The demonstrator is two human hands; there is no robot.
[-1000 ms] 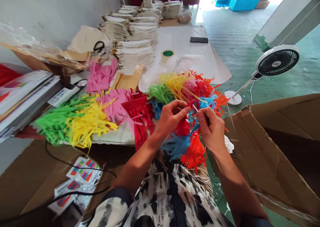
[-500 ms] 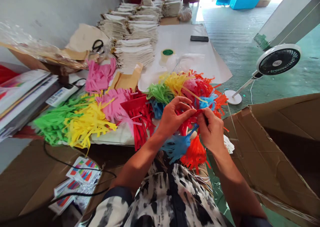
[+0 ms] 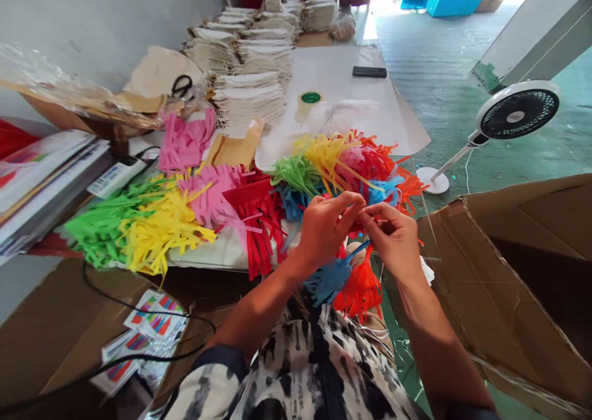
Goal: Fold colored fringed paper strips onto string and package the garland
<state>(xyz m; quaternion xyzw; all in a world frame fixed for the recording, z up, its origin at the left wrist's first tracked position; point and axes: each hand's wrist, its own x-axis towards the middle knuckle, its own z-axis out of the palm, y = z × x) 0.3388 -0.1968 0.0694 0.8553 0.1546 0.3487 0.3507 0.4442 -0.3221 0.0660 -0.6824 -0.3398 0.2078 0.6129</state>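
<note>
Fingertips pressed together, my left hand (image 3: 324,232) and right hand (image 3: 395,238) pinch a red tassel (image 3: 356,226), mostly hidden between them, above a blue tassel (image 3: 330,279) and an orange tassel (image 3: 361,289) in front of my shirt (image 3: 324,364). Too hard a pull could tear the red one; a slack pinch could let it unroll, or crowded strands could tangle.

A mostly hidden red tassel (image 3: 343,248) is pinched above blue and orange tassels (image 3: 359,292).
</note>
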